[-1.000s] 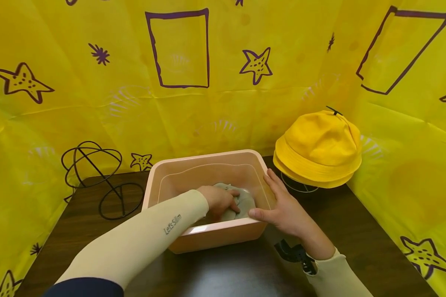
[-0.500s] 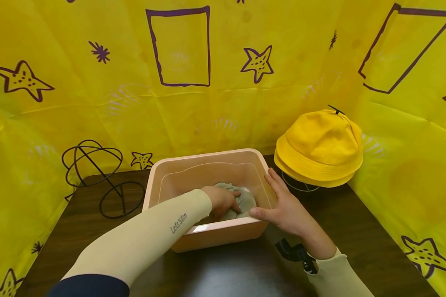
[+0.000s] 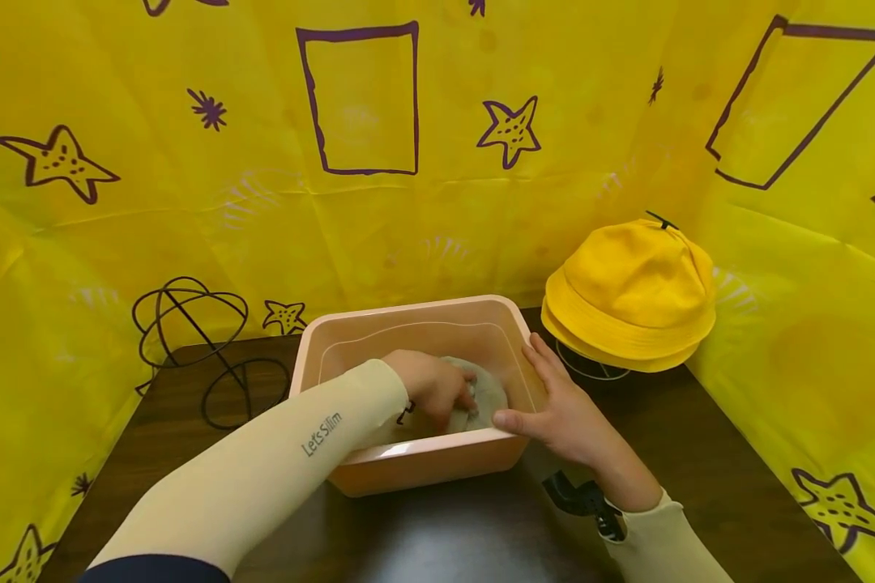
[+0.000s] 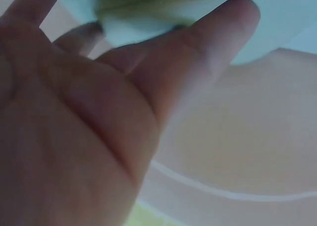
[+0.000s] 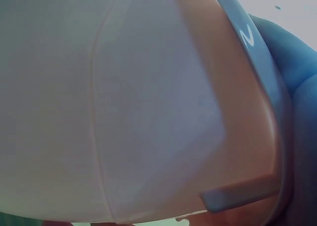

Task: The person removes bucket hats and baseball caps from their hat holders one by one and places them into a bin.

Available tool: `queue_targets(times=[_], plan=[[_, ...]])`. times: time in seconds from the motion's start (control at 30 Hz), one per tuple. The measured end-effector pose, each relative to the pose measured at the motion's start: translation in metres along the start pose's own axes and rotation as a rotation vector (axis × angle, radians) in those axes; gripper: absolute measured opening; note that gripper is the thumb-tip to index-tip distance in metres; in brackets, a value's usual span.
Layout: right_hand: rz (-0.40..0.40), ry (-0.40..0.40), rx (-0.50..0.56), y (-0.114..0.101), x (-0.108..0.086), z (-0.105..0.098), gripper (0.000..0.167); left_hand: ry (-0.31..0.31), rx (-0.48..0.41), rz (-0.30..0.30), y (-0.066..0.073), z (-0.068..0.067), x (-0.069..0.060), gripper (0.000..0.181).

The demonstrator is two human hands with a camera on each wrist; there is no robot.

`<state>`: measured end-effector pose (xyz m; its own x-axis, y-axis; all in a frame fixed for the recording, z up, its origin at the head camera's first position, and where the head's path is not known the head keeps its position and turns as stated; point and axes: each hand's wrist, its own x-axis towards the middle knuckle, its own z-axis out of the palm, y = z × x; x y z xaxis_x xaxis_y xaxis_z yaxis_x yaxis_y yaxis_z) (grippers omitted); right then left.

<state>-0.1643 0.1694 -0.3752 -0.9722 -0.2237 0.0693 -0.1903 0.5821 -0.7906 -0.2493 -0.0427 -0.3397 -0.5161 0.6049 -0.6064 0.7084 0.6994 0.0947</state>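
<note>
A pink plastic basin (image 3: 416,312) stands on the dark table. In it lies a bunched grey-green piece, soft like cloth (image 3: 490,390). My left hand (image 3: 428,385) reaches down into the basin with its fingers on that piece. The thumb looks extended and the fingers spread in the left wrist view, near pale fabric (image 4: 136,10) with a black mark at the top edge. My right hand (image 3: 565,409) holds the basin's near right corner, thumb over the front rim, fingers along the right side. The basin wall (image 5: 148,102) fills most of the right wrist view.
At the back right, stacked yellow bucket hats (image 3: 630,295) sit on a wire stand. A bare black wire stand (image 3: 226,364) leans at the left. Yellow sheeting (image 3: 452,210) with purple drawings rises around the dark wooden table (image 3: 437,526).
My left hand has shifted a little on the grey-green cloth, with its wrist slightly higher and farther left. The right hand stays on the basin's corner. The head view shifts slightly.
</note>
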Motion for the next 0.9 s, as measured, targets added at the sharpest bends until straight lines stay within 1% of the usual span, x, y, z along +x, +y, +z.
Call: queue_targets(times=[0.13, 0.27, 0.3, 0.37, 0.43, 0.53, 0.6, 0.7, 0.77, 0.83, 0.9], plan=[[0.001, 0.003, -0.011, 0.0, 0.0, 0.0, 0.11, -0.029, 0.013, 0.024, -0.002, -0.006, -0.009, 0.051], [0.002, 0.004, -0.02, 0.0, 0.001, 0.0, 0.109, -0.03, 0.061, 0.052, -0.006, -0.01, -0.022, 0.047], [0.0, 0.005, -0.023, 0.0, 0.001, 0.0, 0.108, -0.026, 0.06, 0.058, -0.007, -0.01, -0.025, 0.046], [-0.004, 0.009, -0.027, 0.001, 0.001, 0.0, 0.108, -0.018, 0.042, 0.054, -0.008, -0.012, -0.032, 0.046], [-0.008, 0.012, -0.031, 0.002, 0.001, -0.001, 0.108, -0.003, 0.01, 0.028, -0.01, -0.012, -0.04, 0.046], [-0.014, 0.012, -0.033, 0.002, 0.001, -0.001, 0.109, 0.026, -0.033, -0.036, -0.013, -0.01, -0.052, 0.048], [-0.018, 0.01, -0.03, 0.002, 0.002, 0.0, 0.11, 0.046, -0.038, -0.064, -0.016, -0.009, -0.061, 0.049], [-0.021, 0.005, -0.02, 0.002, 0.002, 0.0, 0.11, 0.079, -0.033, -0.064, -0.019, -0.007, -0.076, 0.051], [-0.02, 0.003, -0.017, 0.002, 0.001, 0.0, 0.11, 0.116, -0.033, -0.057, -0.02, -0.005, -0.087, 0.051], [-0.02, 0.002, -0.016, 0.003, 0.001, 0.0, 0.11, 0.167, -0.04, -0.046, -0.022, -0.002, -0.099, 0.051], [-0.02, 0.004, -0.018, 0.003, 0.0, 0.0, 0.11, 0.223, -0.046, -0.051, -0.022, 0.002, -0.11, 0.052]])
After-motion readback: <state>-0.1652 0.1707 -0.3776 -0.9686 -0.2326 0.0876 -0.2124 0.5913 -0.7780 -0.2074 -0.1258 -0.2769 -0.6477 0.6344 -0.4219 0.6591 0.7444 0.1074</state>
